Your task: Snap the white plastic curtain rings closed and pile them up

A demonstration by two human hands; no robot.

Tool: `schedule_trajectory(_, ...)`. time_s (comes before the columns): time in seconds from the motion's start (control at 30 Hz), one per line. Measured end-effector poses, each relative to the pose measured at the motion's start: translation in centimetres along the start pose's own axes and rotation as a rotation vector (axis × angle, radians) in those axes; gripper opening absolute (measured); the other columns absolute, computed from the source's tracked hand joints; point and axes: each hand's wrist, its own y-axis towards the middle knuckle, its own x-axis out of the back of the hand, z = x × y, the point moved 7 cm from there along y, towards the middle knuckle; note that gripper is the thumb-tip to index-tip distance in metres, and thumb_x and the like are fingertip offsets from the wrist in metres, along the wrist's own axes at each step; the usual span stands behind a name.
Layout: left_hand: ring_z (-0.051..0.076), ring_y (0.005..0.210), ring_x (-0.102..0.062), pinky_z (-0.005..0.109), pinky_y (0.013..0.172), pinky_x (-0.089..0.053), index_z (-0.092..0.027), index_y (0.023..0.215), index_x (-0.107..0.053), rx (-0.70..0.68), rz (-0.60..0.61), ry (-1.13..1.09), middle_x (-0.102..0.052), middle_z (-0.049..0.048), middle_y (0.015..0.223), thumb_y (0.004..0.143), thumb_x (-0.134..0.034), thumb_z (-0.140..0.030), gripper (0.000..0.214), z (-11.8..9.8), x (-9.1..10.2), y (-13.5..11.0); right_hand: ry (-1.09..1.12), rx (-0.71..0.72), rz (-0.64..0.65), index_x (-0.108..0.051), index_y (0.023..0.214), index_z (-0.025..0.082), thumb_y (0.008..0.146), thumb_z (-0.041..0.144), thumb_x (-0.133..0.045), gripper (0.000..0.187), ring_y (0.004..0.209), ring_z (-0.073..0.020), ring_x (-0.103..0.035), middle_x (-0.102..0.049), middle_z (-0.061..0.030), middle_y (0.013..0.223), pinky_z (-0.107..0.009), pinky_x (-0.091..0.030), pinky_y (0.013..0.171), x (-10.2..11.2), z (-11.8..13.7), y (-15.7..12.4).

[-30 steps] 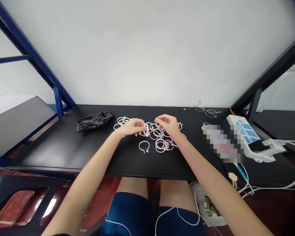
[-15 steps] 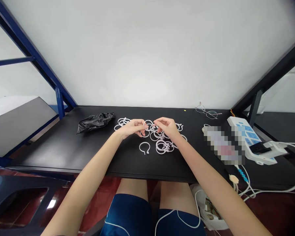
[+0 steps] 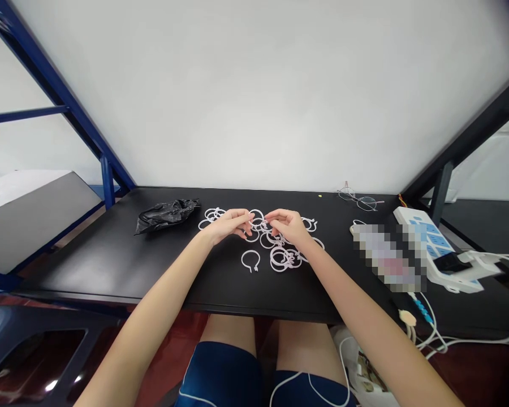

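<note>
Between my two hands is a white plastic curtain ring [image 3: 257, 211], an open hoop with small knobbed ends. My left hand [image 3: 233, 223] pinches its left side between thumb and fingers. On the right side, the fingertips of my right hand [image 3: 287, 224] close on the ring's end. Below and around the hands, several more white rings [image 3: 281, 259] lie in a loose pile, some overlapping and partly hidden by the right hand. One open ring [image 3: 250, 260] rests apart, nearer the front edge. Another small group of rings [image 3: 214, 213] lies behind my left wrist.
A crumpled black plastic bag [image 3: 167, 215] lies left on the black table [image 3: 110, 260]. Eyeglasses [image 3: 358, 199] sit at the back right. Farther right are a blurred-out phone [image 3: 384, 254], a white power strip [image 3: 435, 243] and cables [image 3: 428, 328]. A white wall rises behind.
The camera view has tilted slightly, so everything sits a little lower in the picture. Both hands stay at the same ring, with the right fingers shifted slightly.
</note>
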Motion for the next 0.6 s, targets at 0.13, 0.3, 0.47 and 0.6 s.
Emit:
schedule_trajectory(0.13,0.012,0.063,-0.064,0.022,0.059,-0.052,-0.015,0.077,-0.054,-0.001,-0.025,-0.02,-0.062,0.0012,0.066,0.078,-0.068,-0.053,0.041,0.03,0.05,0.05,-0.013,0.001,0.025,-0.071,0.079,0.016,0.06,0.018,-0.07,0.019,0.05,-0.0091,-0.059,-0.07,-0.003,0.079,-0.023,-0.053,0.05,-0.16,-0.34,0.03)
schedule_trajectory(0.3,0.011,0.063,-0.064,0.022,0.059,-0.052,-0.015,0.077,-0.053,0.001,-0.045,-0.046,-0.062,0.0011,0.068,0.078,-0.068,-0.053,0.041,0.14,0.12,0.19,-0.046,0.018,0.044,-0.07,0.08,0.017,0.06,0.027,-0.078,0.024,0.049,-0.009,-0.058,-0.07,-0.0033,0.079,-0.025,-0.054,0.05,-0.33,-0.21,-0.09)
schedule_trajectory(0.47,0.012,0.065,-0.065,0.023,0.061,-0.053,-0.015,0.078,-0.053,0.02,-0.05,-0.058,-0.063,0.0018,0.071,0.077,-0.069,-0.053,0.042,0.4,0.16,0.32,-0.058,0.04,0.025,-0.071,0.08,0.016,0.061,0.036,-0.08,0.028,0.052,-0.0115,-0.06,-0.071,-0.0041,0.075,-0.026,-0.053,0.05,-0.16,-0.48,-0.02)
schedule_trajectory(0.6,0.012,0.066,-0.065,0.023,0.061,-0.053,-0.015,0.078,-0.054,0.022,-0.054,-0.059,-0.063,0.0021,0.071,0.076,-0.069,-0.054,0.043,0.42,0.12,0.3,-0.101,0.045,0.02,-0.072,0.079,0.016,0.063,0.039,-0.08,0.029,0.049,-0.0125,-0.059,-0.068,-0.0029,0.063,-0.027,-0.052,0.051,-0.04,-0.7,0.03)
